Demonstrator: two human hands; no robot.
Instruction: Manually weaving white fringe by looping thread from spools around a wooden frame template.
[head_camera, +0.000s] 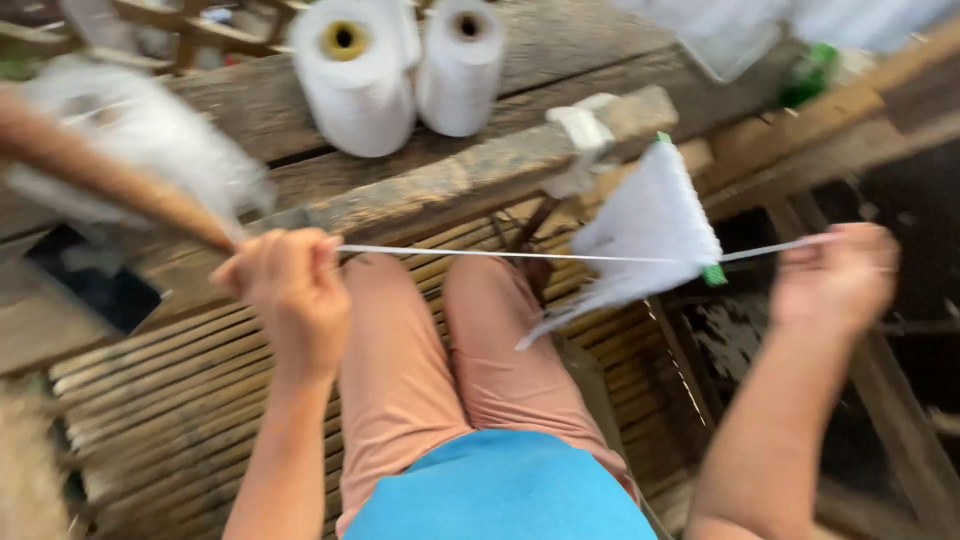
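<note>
My left hand (290, 285) is closed on a thin wooden stick (110, 185) and pinches one end of a taut white thread (500, 254). That stick carries a blurred mass of white yarn (140, 130). My right hand (838, 275) grips the thread's other end at the right. Between the hands, a spinning white reel of yarn with green tips (650, 225) blurs across the thread. My legs in salmon trousers (440, 370) lie below, on a slatted bamboo floor (170, 400).
Two large white yarn cones (350, 80) (460, 65) stand on rough wooden beams (450, 185) ahead. A dark flat object (90, 280) lies at the left. Wooden frame members (800, 130) and a dark gap sit to the right.
</note>
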